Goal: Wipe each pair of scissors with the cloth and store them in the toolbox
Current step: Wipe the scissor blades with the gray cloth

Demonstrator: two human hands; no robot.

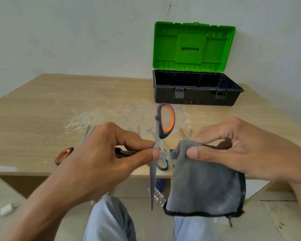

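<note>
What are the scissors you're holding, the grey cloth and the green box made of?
The held scissors have dull grey blades, likely metal; the black and orange handle loops look like plastic or rubber. The cloth is fuzzy, probably microfibre. The toolbox is smooth with moulded ribs, so seemingly hard plastic.

Head-worn wide-angle camera looks forward and down, close over the table (42, 101).

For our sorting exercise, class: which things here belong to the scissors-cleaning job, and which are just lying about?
Job: held scissors, gripped by the left hand; grey cloth, pinched by the right hand; open toolbox; second orange-handled scissors and blue-handled scissors on the table.
Lying about: white adapter and blister pack on the floor.
</note>
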